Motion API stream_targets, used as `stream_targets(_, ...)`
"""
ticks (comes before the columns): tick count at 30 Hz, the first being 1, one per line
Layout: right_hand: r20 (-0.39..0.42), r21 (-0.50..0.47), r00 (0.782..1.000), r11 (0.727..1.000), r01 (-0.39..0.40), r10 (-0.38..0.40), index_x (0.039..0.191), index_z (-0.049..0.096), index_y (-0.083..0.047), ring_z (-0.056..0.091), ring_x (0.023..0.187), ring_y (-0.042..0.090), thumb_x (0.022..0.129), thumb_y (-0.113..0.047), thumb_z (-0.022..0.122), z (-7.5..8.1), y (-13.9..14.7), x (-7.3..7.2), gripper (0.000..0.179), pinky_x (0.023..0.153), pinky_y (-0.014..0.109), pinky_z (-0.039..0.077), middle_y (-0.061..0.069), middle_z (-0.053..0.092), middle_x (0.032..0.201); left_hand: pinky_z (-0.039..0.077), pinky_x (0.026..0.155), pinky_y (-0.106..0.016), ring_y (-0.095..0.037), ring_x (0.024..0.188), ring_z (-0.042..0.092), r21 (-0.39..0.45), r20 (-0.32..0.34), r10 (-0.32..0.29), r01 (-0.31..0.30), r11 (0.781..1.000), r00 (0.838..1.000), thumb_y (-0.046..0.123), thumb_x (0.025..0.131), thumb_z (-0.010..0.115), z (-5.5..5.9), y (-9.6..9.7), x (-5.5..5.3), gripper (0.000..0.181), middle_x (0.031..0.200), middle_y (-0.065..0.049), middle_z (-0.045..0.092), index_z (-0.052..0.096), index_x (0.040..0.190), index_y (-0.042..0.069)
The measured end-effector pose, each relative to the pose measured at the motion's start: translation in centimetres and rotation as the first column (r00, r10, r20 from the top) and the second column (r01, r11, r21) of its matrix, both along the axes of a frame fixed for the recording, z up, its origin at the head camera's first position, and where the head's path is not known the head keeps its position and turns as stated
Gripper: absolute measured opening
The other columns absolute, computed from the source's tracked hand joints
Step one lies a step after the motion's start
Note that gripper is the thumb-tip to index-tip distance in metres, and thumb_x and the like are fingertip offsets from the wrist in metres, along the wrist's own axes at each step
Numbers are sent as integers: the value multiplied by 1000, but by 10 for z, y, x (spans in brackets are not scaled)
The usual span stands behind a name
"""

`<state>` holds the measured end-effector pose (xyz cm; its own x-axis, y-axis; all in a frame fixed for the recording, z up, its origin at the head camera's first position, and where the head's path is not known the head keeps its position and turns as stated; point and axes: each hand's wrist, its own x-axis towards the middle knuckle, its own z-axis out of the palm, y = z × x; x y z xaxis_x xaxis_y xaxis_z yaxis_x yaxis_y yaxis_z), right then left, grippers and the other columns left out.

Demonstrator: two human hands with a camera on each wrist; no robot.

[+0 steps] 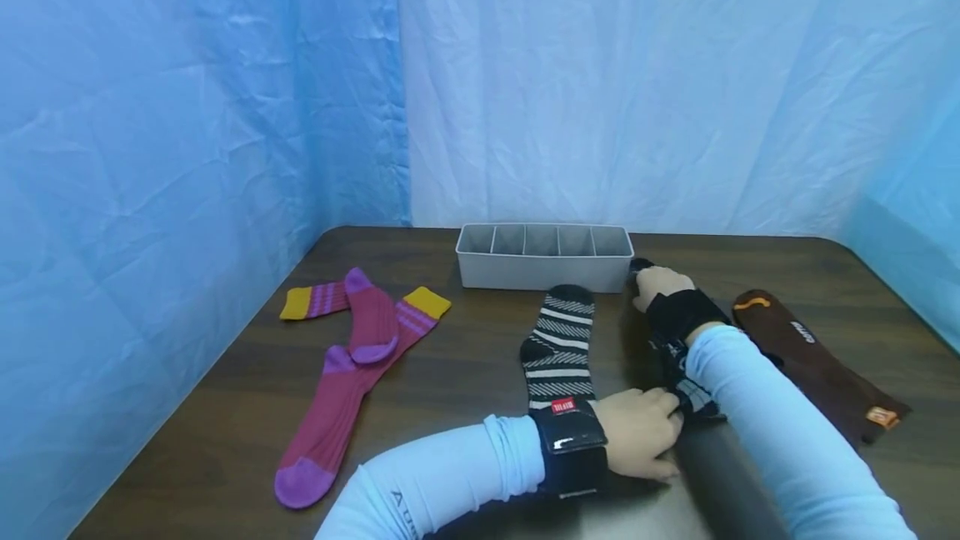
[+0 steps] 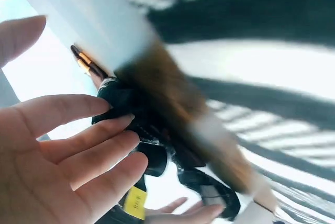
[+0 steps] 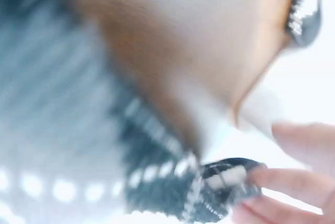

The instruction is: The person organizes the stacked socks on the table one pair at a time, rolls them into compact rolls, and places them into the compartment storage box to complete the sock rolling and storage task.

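A dark sock with pale markings (image 1: 697, 397) lies largely hidden under my right forearm, its black tip (image 1: 640, 265) showing beside the box. My right hand (image 1: 660, 286) touches that tip; in the right wrist view its fingers (image 3: 293, 185) are fairly straight, with the thumb apart. Near the sock's closer end is my left hand (image 1: 641, 433). Its extended fingers (image 2: 99, 135) reach to the dark fabric in the left wrist view, thumb spread away. Just left lies a black-and-white striped sock (image 1: 561, 340), its lower end hidden behind my left wrist.
A grey divided box (image 1: 543, 272) stands at the table's back edge. Two crossed maroon socks (image 1: 337, 407) with purple toes and yellow cuffs lie at left. Brown socks (image 1: 821, 365) with orange marks lie at right. Blue sheeting (image 1: 600, 90) hangs around the table.
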<state>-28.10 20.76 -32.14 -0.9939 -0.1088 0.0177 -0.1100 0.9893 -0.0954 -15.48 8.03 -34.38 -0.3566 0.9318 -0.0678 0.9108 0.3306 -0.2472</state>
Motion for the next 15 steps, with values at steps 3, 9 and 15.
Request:
stream_targets(3,-112,-53,993,998,24,-30,77,61,7,51,59,26,78,-10,55,7,4,-6,18,51,38,42,19,59,73,42,74,-16,-5,89,46,67,-7,-1,1,998,1000,46,81,49,2,-18,2,44,99,3,50,55,107,11)
stream_targets(9,-325,-184,935,979,83,-140,56,52,2,46,47,26,78,-6,51,16,6,-14,23,42,36,35,15,51,53,36,57,-8,0,70,44,334,25,100,-102,937,995,34,77,59,8,-41,6,25,85,6,48,58,92,14)
stream_targets(15,-412,-265,894,962,67,-175,87,49,3,50,60,35,79,0,44,17,-8,-14,9,54,43,40,21,53,73,38,60,-3,0,71,50,563,75,142,-160,811,987,13,79,58,14,-53,6,22,88,4,49,49,98,12)
